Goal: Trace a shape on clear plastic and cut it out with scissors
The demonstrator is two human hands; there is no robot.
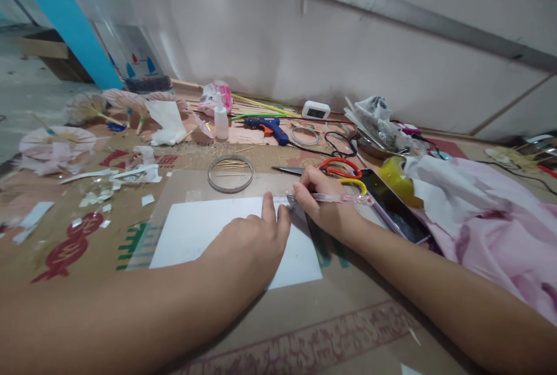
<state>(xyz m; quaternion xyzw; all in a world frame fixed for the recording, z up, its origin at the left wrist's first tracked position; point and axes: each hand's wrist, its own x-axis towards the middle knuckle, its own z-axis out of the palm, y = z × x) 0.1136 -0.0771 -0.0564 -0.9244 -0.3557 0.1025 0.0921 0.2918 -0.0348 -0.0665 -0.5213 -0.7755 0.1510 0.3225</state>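
A white sheet of paper (187, 230) lies on a clear sheet over printed cardboard. My left hand (248, 241) rests on the paper, its index finger and thumb stretched out and apart near the top edge. Under those fingertips is what looks like a clear ruler (282, 199), mostly hidden. My right hand (324, 204) is closed round a clear pen (339, 198), its tip near the paper's upper right corner. Just beyond are scissors (343, 167) with red and yellow handles. A metal ring (230, 188) with thin bamboo sticks stands behind the paper.
A blue glue gun (267, 126), a dropper bottle (221, 119) and a small white clock (315, 110) sit along the wall. Several round pink fans (58, 145) and paper scraps are at left. At right lie a phone (394, 206), yellow tape (398, 180) and pink cloth (491, 224).
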